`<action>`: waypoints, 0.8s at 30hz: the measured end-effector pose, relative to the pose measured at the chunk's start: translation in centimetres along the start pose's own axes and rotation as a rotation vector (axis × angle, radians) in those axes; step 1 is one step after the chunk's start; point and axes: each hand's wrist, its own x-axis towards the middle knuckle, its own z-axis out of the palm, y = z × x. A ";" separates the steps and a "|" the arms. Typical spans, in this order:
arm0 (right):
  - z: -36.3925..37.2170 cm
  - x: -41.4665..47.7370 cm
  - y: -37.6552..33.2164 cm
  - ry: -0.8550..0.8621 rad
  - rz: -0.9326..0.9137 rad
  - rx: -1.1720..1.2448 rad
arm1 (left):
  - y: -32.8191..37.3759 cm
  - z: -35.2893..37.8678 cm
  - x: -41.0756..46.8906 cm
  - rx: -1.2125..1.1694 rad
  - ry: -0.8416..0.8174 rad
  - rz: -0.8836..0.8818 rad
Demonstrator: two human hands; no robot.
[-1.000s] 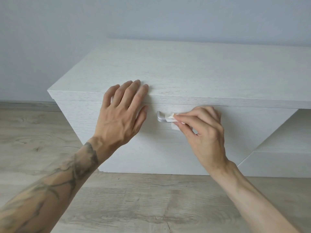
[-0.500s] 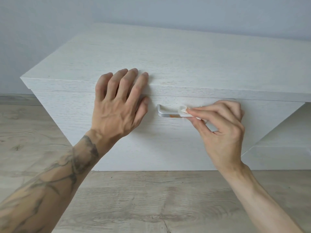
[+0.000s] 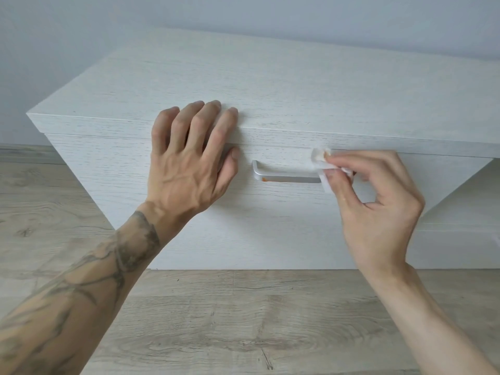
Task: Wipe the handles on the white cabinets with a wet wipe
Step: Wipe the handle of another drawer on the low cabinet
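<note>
Right hand pinch on wet wipe

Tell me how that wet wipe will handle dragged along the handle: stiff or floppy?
Probably floppy: the wet wipe bunches, and a loose strip hangs from the fingers of the right hand. Likely very light: a fingertip pinch holds it. It may fold over on the handle rather than slide flat.
</note>
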 end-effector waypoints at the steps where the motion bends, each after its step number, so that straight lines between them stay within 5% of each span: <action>1: 0.0 0.2 -0.2 -0.002 0.013 -0.003 | 0.1 0.0 0.0 -0.005 0.000 -0.002; 8: -0.9 -0.2 0.7 -0.123 0.026 -0.030 | 0.0 -0.1 0.0 -0.010 -0.001 -0.012; 24: 4.3 -0.4 -1.7 -0.093 -0.211 -0.087 | 0.0 0.1 -0.1 -0.001 -0.013 -0.009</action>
